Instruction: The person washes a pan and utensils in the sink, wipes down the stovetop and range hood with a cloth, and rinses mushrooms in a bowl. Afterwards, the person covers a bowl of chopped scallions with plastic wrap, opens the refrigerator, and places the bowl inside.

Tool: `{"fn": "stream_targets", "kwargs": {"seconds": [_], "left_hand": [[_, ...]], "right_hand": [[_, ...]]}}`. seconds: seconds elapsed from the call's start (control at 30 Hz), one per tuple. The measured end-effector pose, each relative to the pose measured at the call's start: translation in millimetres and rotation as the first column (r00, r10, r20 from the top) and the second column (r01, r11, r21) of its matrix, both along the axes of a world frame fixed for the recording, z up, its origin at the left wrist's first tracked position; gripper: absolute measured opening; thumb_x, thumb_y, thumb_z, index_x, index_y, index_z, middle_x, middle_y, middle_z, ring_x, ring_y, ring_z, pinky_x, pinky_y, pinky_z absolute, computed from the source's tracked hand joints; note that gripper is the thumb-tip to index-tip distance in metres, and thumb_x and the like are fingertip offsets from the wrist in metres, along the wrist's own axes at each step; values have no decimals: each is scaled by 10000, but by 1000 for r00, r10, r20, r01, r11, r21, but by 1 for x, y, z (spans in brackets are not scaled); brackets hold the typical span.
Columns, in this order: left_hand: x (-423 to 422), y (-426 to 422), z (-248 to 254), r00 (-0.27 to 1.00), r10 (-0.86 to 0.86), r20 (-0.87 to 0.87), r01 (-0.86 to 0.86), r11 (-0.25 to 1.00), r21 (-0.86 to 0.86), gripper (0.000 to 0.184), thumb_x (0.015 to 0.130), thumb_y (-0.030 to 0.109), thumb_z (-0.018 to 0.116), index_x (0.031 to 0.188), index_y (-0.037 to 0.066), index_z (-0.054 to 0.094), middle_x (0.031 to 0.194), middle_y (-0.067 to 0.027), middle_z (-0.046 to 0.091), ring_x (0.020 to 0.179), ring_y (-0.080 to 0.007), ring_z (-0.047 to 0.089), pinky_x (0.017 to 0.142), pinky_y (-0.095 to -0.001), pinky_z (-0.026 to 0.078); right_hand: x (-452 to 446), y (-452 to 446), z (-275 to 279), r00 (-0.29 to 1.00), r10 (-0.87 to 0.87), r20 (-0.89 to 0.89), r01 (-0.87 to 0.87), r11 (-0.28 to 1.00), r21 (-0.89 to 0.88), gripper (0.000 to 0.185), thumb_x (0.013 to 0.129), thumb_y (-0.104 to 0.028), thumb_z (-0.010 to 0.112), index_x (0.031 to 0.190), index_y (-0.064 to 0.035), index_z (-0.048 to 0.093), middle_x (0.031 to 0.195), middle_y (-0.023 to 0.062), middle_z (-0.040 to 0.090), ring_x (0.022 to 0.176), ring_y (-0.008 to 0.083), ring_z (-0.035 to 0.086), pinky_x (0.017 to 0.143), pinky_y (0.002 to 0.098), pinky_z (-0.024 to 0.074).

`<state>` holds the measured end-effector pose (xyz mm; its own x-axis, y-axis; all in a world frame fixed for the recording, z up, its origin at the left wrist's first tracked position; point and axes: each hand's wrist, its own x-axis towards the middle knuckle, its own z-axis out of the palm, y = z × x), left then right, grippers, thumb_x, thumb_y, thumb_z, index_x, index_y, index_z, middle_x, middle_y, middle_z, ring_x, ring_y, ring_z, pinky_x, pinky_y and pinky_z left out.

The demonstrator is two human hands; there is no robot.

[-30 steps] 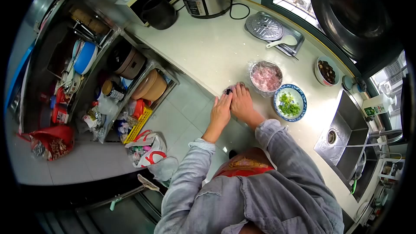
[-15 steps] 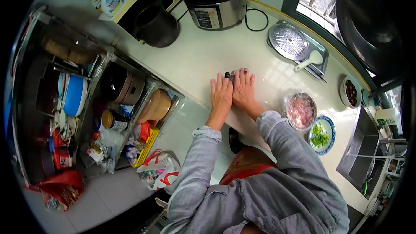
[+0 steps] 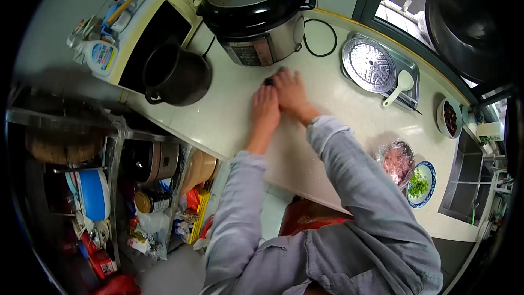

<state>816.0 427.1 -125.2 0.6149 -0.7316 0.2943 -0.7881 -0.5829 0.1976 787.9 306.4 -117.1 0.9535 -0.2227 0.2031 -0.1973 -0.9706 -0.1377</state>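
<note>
Side by side on the countertop (image 3: 234, 123), my left hand (image 3: 266, 110) and my right hand (image 3: 290, 94) lie just in front of the pressure cooker (image 3: 254, 19). A small dark item (image 3: 269, 81) shows at their fingertips; most of it is hidden under the fingers. My left fingers lie flat and extended. The right ones are stretched out too, slightly blurred, over the same item. To the left of my hands stands a dark pot (image 3: 177, 76). The plastic-covered bowl of meat (image 3: 397, 164) and the bowl of chopped greens (image 3: 418, 183) are at the right.
A microwave (image 3: 158, 27) stands at the back left. Behind my hands to the right is a metal tray with a perforated disc (image 3: 369, 65) and a white spoon (image 3: 404, 82). A bowl of dark pieces (image 3: 450, 118) is near the sink (image 3: 464, 186). A crowded shelf (image 3: 112, 186) stands lower left.
Both hands have moved across the counter from near its front edge toward the pressure cooker, with the dark item at their fingertips. The view has shifted, and the meat and greens now appear farther right.
</note>
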Motion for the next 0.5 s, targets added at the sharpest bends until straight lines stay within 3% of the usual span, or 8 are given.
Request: {"fn": "stream_targets", "kwargs": {"seconds": [0.03, 0.1, 0.17, 0.23, 0.37, 0.43, 0.5], "left_hand": [[2, -22, 4, 999, -48, 1, 48, 998, -26, 430, 775, 63, 503, 1191, -18, 435, 1226, -179, 478, 1217, -314, 384, 1006, -491, 276], [-1, -65, 5, 990, -139, 38, 141, 989, -35, 370, 774, 86, 502, 1128, -18, 470, 1181, -163, 501, 1166, -310, 422, 968, -496, 309], [-26, -95, 5, 983, -174, 63, 183, 967, -177, 331, 783, 83, 479, 1100, -13, 490, 1130, -156, 520, 1123, -301, 448, 926, -480, 342], [-51, -96, 9, 974, -219, 62, 227, 958, -176, 267, 787, 81, 467, 1035, -6, 512, 1063, -149, 538, 1078, -302, 471, 894, -468, 360], [-110, -55, 9, 943, -328, 54, 332, 923, -193, 154, 777, 71, 471, 909, 19, 531, 909, -134, 545, 972, -304, 506, 840, -452, 383], [-139, -19, 8, 922, -384, 51, 385, 896, -221, 79, 775, 68, 479, 833, 38, 523, 853, -130, 533, 893, -298, 517, 800, -443, 393], [-173, 18, 20, 917, -386, -100, 369, 916, -156, 54, 772, 57, 489, 811, 44, 524, 838, -119, 526, 849, -293, 515, 763, -432, 395]], "right_hand": [[-3, -17, 1, 997, -67, -34, 67, 998, -8, 426, 868, -260, 406, 1240, -52, 430, 1334, 152, 383, 1294, 302, 286, 1037, 519, 199], [-20, -53, -10, 967, -135, 217, 153, 985, -73, 388, 811, -211, 468, 1156, -35, 485, 1248, 166, 454, 1234, 317, 337, 997, 517, 243], [-53, -67, 2, 968, -187, 166, 206, 972, -110, 380, 808, -200, 472, 1152, -38, 486, 1233, 174, 461, 1216, 328, 356, 981, 507, 267], [-85, -65, 6, 959, -232, 160, 251, 961, -113, 376, 803, -191, 475, 1146, -39, 487, 1213, 180, 470, 1188, 339, 380, 964, 498, 290], [-153, -19, 5, 941, -277, 193, 290, 956, -41, 379, 777, -169, 487, 1128, -28, 490, 1159, 193, 492, 1125, 353, 427, 944, 483, 322], [-188, 15, 1, 917, -261, 301, 264, 964, 31, 364, 753, -156, 508, 1089, -18, 507, 1125, 199, 512, 1108, 350, 446, 940, 481, 334], [-225, 46, -9, 913, -270, 306, 239, 962, 134, 399, 729, -128, 556, 1110, -18, 513, 1132, 188, 538, 1124, 339, 461, 969, 485, 329]]}}
